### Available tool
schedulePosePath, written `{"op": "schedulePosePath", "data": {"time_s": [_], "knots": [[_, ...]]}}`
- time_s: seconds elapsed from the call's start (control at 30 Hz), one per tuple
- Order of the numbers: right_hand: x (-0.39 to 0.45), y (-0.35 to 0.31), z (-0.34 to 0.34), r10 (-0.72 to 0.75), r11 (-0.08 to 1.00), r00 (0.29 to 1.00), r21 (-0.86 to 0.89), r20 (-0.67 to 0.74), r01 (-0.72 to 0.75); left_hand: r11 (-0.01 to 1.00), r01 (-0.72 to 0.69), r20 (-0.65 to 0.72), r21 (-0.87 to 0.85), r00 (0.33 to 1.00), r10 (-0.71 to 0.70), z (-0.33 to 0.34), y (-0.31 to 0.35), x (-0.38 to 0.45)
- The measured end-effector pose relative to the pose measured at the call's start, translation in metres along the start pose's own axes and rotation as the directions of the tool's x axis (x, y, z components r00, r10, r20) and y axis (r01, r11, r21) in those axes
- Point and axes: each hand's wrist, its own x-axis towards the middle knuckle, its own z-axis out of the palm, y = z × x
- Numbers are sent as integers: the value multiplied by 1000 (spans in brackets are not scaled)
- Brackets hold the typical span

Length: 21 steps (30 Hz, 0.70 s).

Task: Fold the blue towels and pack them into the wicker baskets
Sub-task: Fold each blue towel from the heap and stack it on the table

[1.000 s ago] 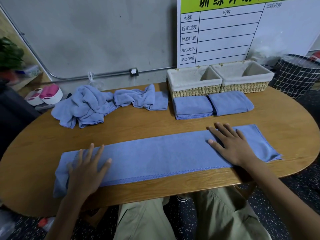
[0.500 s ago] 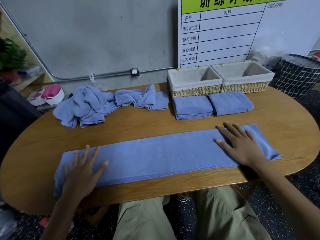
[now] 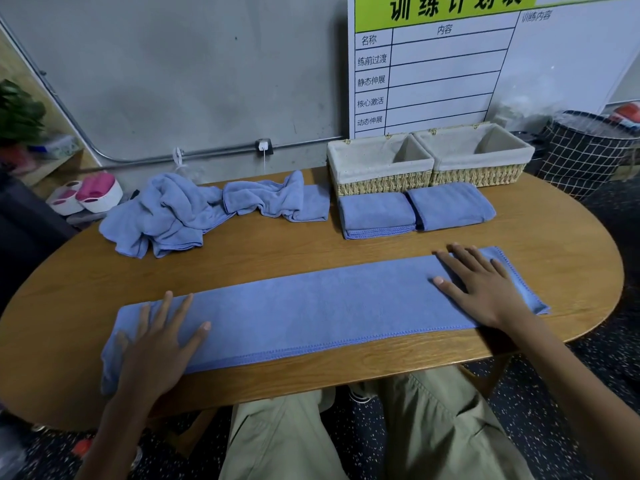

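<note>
A long blue towel (image 3: 311, 306), folded into a narrow strip, lies flat across the front of the wooden table (image 3: 346, 251). My left hand (image 3: 156, 344) presses flat on its left end with fingers spread. My right hand (image 3: 481, 285) lies flat on its right end. Two folded blue towels (image 3: 377, 214) (image 3: 450, 206) sit side by side in front of two wicker baskets with beige liners (image 3: 381, 181) (image 3: 478, 173) at the back right. Both baskets look empty. A heap of unfolded blue towels (image 3: 194, 213) lies at the back left.
A white board with a printed chart (image 3: 450, 64) leans on the wall behind the baskets. A black grid-pattern hamper (image 3: 588, 150) stands right of the table. Pink and white containers (image 3: 86, 195) sit off the table's back left. My knees are under the front edge.
Both hands have slid outward along the towel strip, the left toward its left end and the right toward its right end, smoothing it flat.
</note>
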Motion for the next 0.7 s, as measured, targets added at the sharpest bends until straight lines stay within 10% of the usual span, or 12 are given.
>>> {"op": "schedulePosePath", "data": {"time_s": [0.2, 0.43, 0.57, 0.7], "knots": [[-5, 17, -6, 1, 1000, 1000, -4, -3, -1, 978, -79, 76, 193, 995, 65, 5, -20, 8], [-2, 29, -7, -36, 999, 998, 38, -43, 38, 998, -59, -112, -17, 992, 57, -3, 5, -1], [9, 50, -19, 15, 989, 971, 147, -239, 21, 877, -433, -402, -207, 855, 327, -1, 81, -6], [27, 75, -34, 88, 991, 968, 116, -235, -62, 605, -747, -386, -277, 663, 642, 0, 214, -21]]}}
